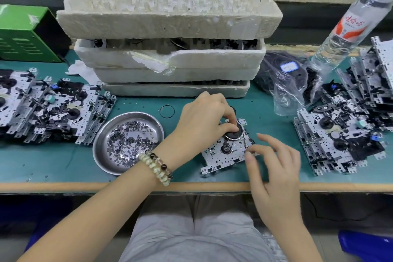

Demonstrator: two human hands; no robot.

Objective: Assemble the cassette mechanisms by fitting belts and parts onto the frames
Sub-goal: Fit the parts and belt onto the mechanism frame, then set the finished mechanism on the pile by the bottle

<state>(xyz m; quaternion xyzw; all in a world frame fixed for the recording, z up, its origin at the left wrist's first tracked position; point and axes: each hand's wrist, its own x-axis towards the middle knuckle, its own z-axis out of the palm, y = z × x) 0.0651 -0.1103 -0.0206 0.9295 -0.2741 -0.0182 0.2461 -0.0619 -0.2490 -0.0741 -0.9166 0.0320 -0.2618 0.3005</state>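
Observation:
A metal cassette frame [221, 158] lies tilted on the green mat in front of me. On its upper part sits a round black flywheel [234, 134] with a silver rim. My left hand [204, 121] reaches over it, thumb and fingers pinching the flywheel from above. My right hand [274, 161] rests at the frame's right edge; its thumb and forefinger touch the edge while the other fingers spread loosely. A thin black belt [167, 111] lies loose on the mat behind my left hand.
A steel dish of small washers [127, 141] sits left of the frame. Piles of frames lie far left [51, 108] and right [344, 125]. Stacked foam trays of flywheels [170, 34], a bag of belts [287, 78] and a water bottle [348, 23] stand behind.

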